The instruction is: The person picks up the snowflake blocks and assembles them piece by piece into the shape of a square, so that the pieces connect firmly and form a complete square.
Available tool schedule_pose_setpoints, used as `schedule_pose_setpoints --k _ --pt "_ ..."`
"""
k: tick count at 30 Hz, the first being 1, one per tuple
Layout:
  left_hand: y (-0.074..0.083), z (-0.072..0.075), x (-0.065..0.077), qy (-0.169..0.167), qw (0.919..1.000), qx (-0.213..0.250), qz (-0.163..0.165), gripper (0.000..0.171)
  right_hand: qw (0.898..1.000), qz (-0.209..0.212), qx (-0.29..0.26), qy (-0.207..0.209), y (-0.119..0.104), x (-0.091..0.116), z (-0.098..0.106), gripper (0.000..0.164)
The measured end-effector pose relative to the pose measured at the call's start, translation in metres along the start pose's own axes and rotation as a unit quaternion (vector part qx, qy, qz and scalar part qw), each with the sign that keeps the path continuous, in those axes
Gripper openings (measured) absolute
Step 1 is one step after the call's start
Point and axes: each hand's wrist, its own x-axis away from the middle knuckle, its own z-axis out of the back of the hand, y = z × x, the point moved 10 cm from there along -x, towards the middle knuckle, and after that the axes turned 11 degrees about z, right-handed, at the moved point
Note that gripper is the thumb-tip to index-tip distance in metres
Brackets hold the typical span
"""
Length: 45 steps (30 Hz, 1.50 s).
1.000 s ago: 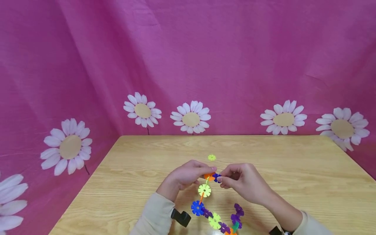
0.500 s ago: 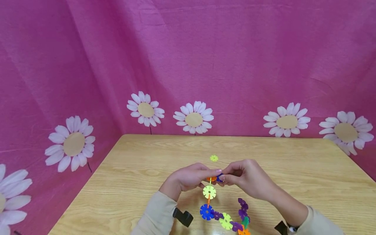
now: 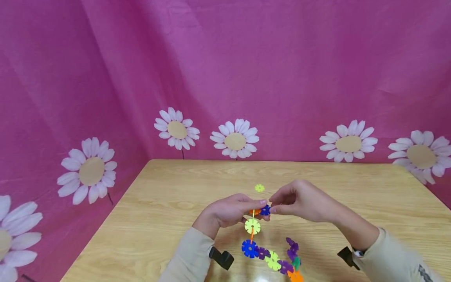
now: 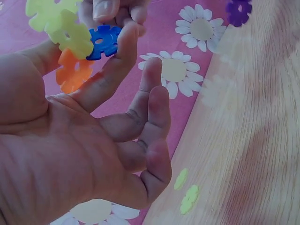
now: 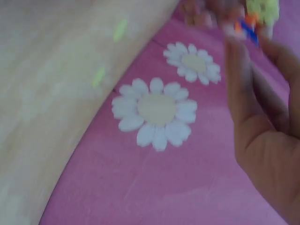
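My left hand (image 3: pixel 227 211) pinches an orange snowflake disc (image 4: pixel 74 70) between thumb and index finger, its other fingers loosely bent. A dark blue disc (image 3: pixel 265 210) is joined to the orange one and lies along the left index fingertip. Right beside the blue disc is my right hand (image 3: pixel 306 201), its thumb and forefinger parted. From the orange disc hangs a linked chain: a yellow disc (image 3: pixel 252 226), a blue disc (image 3: pixel 249 248), then purple, yellow, orange and green ones, curving up to purple discs (image 3: pixel 292 246) at the right.
A loose yellow disc (image 3: pixel 259 188) lies on the wooden table (image 3: pixel 176 188) beyond the hands; the left wrist view shows two yellow discs, one of them here (image 4: pixel 189 199). A pink cloth (image 3: pixel 282 78) printed with white daisies hangs behind the table and at its left.
My right hand's fingers have parted from the blue disc and drawn slightly up and right. The left hand keeps its grip, and the blue disc stays joined to the orange one.
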Motion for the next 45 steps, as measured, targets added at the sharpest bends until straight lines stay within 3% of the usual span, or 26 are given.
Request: schedule_pose_setpoints --k 4,7,9,12,14,16,23,30,41,45 --pt "0.001 0.001 0.000 0.005 0.9999 -0.005 0.011 0.053 0.998 -0.017 0.050 -0.042 0.020 -0.017 0.013 0.020" --pt "-0.001 0.000 -0.001 0.005 0.9999 0.003 0.016 0.052 0.988 -0.013 0.141 -0.068 0.039 -0.038 0.012 0.009" --pt "-0.002 -0.001 -0.001 0.004 0.9999 0.007 0.015 0.052 0.970 -0.005 0.231 -0.080 0.051 -0.052 0.007 0.010" --pt "-0.002 -0.003 0.000 -0.002 0.9999 0.009 0.008 0.052 0.927 -0.009 0.360 -0.107 0.071 -0.067 -0.003 0.015" --pt "-0.001 -0.004 0.000 -0.005 0.9999 0.006 0.007 0.052 0.902 -0.023 0.411 -0.128 0.082 -0.073 -0.010 0.013" --pt "0.000 -0.005 0.001 -0.007 0.9999 0.001 0.007 0.052 0.890 -0.039 0.429 -0.150 0.092 -0.078 -0.017 0.009" --pt "0.004 -0.005 0.001 -0.012 0.9999 -0.008 0.002 0.054 0.890 -0.052 0.424 -0.161 0.100 -0.093 -0.030 0.017" --pt "0.004 -0.003 0.001 -0.007 0.9998 -0.016 0.002 0.053 0.890 -0.049 0.428 -0.148 0.104 -0.098 -0.030 0.007" --pt "0.000 -0.002 0.000 -0.015 0.9999 0.000 -0.003 0.053 0.912 -0.078 0.374 -0.151 0.118 -0.099 -0.033 0.018" --pt "-0.001 0.002 0.001 -0.008 1.0000 -0.005 0.002 0.053 0.928 -0.084 0.332 -0.145 0.123 -0.101 -0.035 0.018"
